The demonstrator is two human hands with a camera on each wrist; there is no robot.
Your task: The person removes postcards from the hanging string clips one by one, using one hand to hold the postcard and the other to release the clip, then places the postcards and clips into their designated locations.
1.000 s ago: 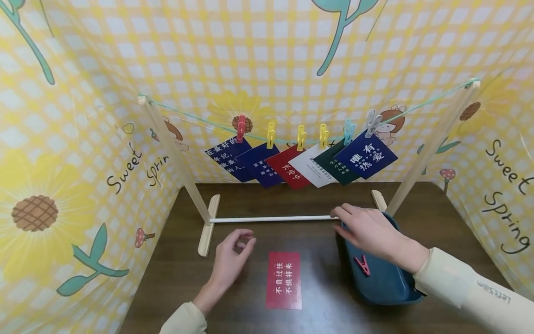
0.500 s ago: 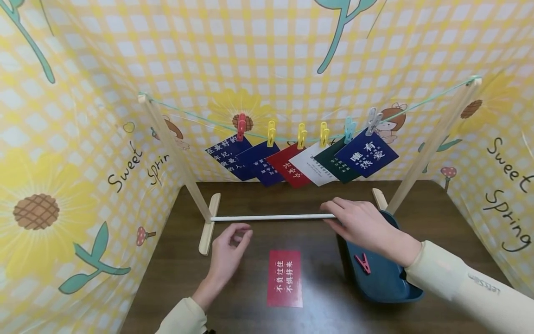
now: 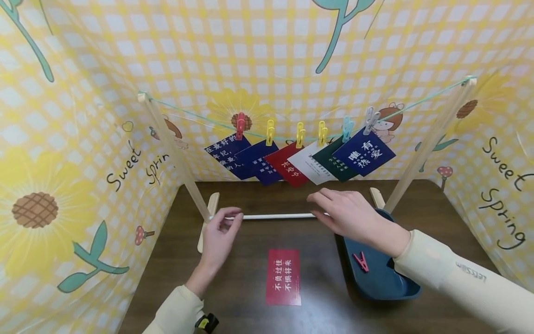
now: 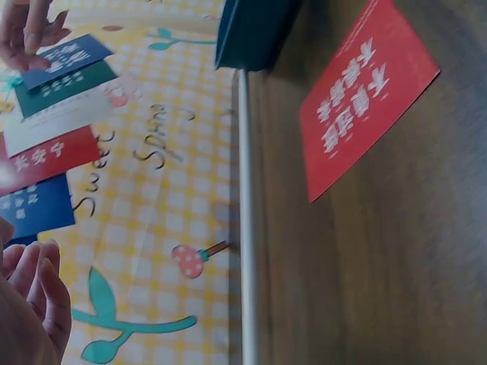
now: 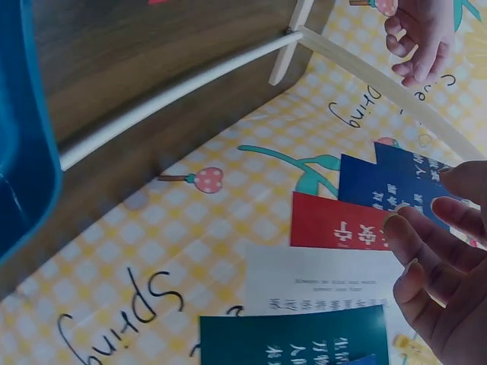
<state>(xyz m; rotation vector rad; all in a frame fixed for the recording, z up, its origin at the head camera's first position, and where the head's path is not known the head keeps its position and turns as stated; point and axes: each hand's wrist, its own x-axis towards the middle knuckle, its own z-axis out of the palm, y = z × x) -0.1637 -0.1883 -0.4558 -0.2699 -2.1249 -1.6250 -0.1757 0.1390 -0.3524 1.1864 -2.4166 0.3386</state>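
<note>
My left hand (image 3: 219, 236) is raised in front of the left post, its fingers loosely bent and holding nothing. My right hand (image 3: 354, 213) hovers over the back of the dark blue tray (image 3: 377, 283), fingers relaxed, nothing in them. Several cards hang in a row from the green string (image 3: 187, 112), each under a clothespin. At the right end is a dark blue card (image 3: 364, 153) with a clear clothespin (image 3: 370, 121); a red clothespin (image 3: 240, 126) is at the left end. Flat on the table lies a red card (image 3: 283, 277) with white characters. In the tray is a pink clothespin (image 3: 360, 262).
Two wooden posts, one left (image 3: 175, 157) and one right (image 3: 429, 144), carry the string. A white rod (image 3: 275, 216) joins their bases low across the dark wooden table (image 3: 321, 278). A yellow checked cloth (image 3: 271, 55) surrounds the table behind and at both sides.
Both hands have risen toward the hanging cards, the right also moving left and the left slightly left. The cards, clothespins and tray have stayed in place.
</note>
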